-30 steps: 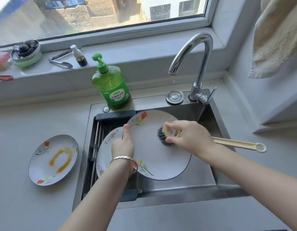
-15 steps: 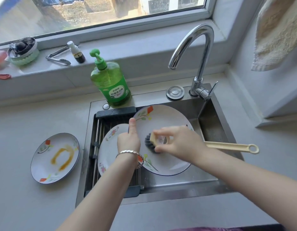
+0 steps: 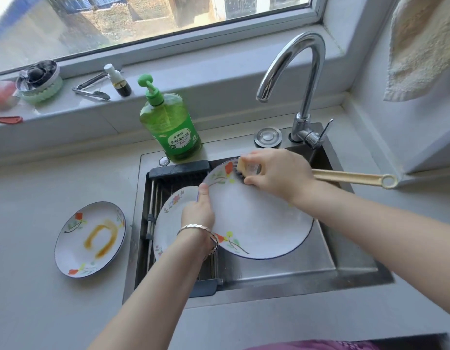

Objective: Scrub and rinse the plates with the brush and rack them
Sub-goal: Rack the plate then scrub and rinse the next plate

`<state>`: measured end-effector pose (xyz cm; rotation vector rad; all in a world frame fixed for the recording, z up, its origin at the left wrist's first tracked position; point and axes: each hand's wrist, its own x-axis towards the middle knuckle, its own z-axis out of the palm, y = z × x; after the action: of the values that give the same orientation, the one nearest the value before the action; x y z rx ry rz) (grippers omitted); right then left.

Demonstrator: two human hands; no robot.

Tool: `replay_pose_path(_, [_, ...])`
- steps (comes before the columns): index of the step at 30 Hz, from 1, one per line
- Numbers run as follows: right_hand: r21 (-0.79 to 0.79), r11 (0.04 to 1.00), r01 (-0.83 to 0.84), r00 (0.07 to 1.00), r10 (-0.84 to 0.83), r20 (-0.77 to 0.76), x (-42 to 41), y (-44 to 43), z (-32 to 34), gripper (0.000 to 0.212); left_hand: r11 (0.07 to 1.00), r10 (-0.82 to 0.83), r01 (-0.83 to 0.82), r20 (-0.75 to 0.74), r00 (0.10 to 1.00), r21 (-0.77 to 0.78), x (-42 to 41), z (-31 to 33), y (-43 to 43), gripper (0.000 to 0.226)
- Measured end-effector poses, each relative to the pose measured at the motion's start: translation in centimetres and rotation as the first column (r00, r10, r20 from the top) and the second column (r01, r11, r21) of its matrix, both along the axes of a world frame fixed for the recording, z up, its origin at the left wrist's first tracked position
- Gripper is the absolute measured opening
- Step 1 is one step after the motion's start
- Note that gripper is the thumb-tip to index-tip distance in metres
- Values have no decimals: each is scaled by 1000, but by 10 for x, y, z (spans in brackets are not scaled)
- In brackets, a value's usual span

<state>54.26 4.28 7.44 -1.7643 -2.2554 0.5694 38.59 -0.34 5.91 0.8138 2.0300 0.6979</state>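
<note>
Floral plate (image 3: pixel 256 218) is sitting tilted over the sink (image 3: pixel 350 263), face up toward the camera, surface looking wet and clean. Left hand (image 3: pixel 197 213) is gripping its left rim, thumb lying on the face, bracelet (image 3: pixel 193 227) on the wrist. Right hand (image 3: pixel 277 174) is wrapped around the brush (image 3: pixel 350 177) near its head, pressing the dark bristles onto the plate's upper rim beside the red flower; the cream handle is sticking out to the right over the sink edge, ring end just past it. A second floral plate (image 3: pixel 168 221) is lying in the drying rack (image 3: pixel 178 169) on the sink's left side, partly under the held plate and the left hand. A third plate (image 3: pixel 75 251) is sitting flat on the desk (image 3: pixel 42 299) left of the sink, with a yellow-brown smear in its middle. Green dish soap bottle (image 3: pixel 171 130) is standing at the sink's back edge, just behind the rack. Faucet (image 3: pixel 302 79) is arching over the back right corner; no water stream visible. Tongs (image 3: pixel 91 90), a small dropper bottle (image 3: pixel 119 82) and a round metal container (image 3: pixel 39 80) are lying on the windowsill. A towel (image 3: pixel 421 46) is hanging top right.
</note>
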Motion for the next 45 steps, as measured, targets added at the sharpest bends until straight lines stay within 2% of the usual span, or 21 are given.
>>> replay_pose_path(3, [-43, 998, 41, 991, -35, 127, 17, -2, -3, 48, 999, 32, -32, -14, 999, 12, -10, -2, 6, 62])
replay_pose_path(5, [-43, 997, 57, 993, -52, 111, 14, -5, -6, 46, 999, 23, -23, -17, 1000, 36, -8, -1, 6, 58])
replay_pose_path(7, [-43, 992, 120, 991, -123, -60, -3, -6, -2, 39, 999, -29, 31, -55, 998, 35, 2, 8, 4, 57])
replay_pose_path(9, [-74, 986, 148, 944, -163, -286, -26, -10, 5, 40, 1000, -8, 9, -56, 998, 27, 10, 13, 6, 63])
replay_pose_path(11, [-111, 990, 85, 901, -124, -416, -42, -25, 9, 48, 997, 82, -83, 60, 995, 8, 8, 14, 11, 72])
replay_pose_path(13, [-163, 985, -59, 880, -25, -474, -44, -44, 10, 50, 986, 154, -162, 184, 971, 27, 3, 18, 15, 70])
replay_pose_path(16, [-316, 909, -270, 893, 113, -437, -27, -42, 12, 50, 987, 124, -136, 134, 983, 84, -3, 20, 11, 71])
replay_pose_path(19, [-213, 964, -160, 883, 44, -467, -26, -27, 13, 50, 991, 67, -81, 124, 990, 109, -3, 17, 7, 74])
replay_pose_path(21, [-111, 979, -168, 883, 100, -458, -31, -33, 13, 51, 993, 61, -75, 139, 988, 95, -1, 20, 8, 67])
replay_pose_path(24, [-198, 905, -377, 884, 288, -369, -24, -55, 8, 50, 988, 98, -109, 102, 990, 111, -8, 24, 9, 59])
replay_pose_path(26, [-281, 888, -364, 926, 312, -214, -10, -48, 5, 48, 992, 68, -67, -2, 998, 109, -12, 23, 9, 58])
replay_pose_path(27, [-273, 907, -321, 944, 282, -173, -6, -44, 5, 48, 993, 61, -57, -32, 998, 106, -12, 22, 9, 57])
replay_pose_path(29, [-215, 933, -288, 951, 251, -183, -8, -45, 4, 47, 991, 72, -68, -34, 997, 113, -12, 21, 10, 57])
replay_pose_path(32, [-193, 893, -407, 910, 379, -168, -12, -56, 4, 47, 986, 99, -97, -12, 995, 139, -13, 24, 14, 56])
replay_pose_path(34, [-213, 933, -291, 956, 279, -85, 4, -45, 5, 47, 983, 103, -97, -32, 994, 155, -15, 24, 14, 56])
replay_pose_path(36, [-159, 971, -178, 983, 181, 6, 16, -37, 3, 46, 977, 131, -125, -27, 991, 171, -16, 23, 15, 56])
replay_pose_path(40, [-226, 929, -294, 955, 297, -20, 10, -52, -2, 46, 975, 151, -146, -17, 988, 169, -13, 22, 16, 58])
replay_pose_path(43, [-192, 976, -101, 994, 107, 21, 24, -38, -6, 49, 976, 138, -128, -47, 989, 176, -9, 21, 14, 59])
replay_pose_path(45, [-201, 971, -128, 991, 131, 4, 21, -42, -7, 47, 976, 172, -169, -8, 985, 140, -8, 19, 13, 57])
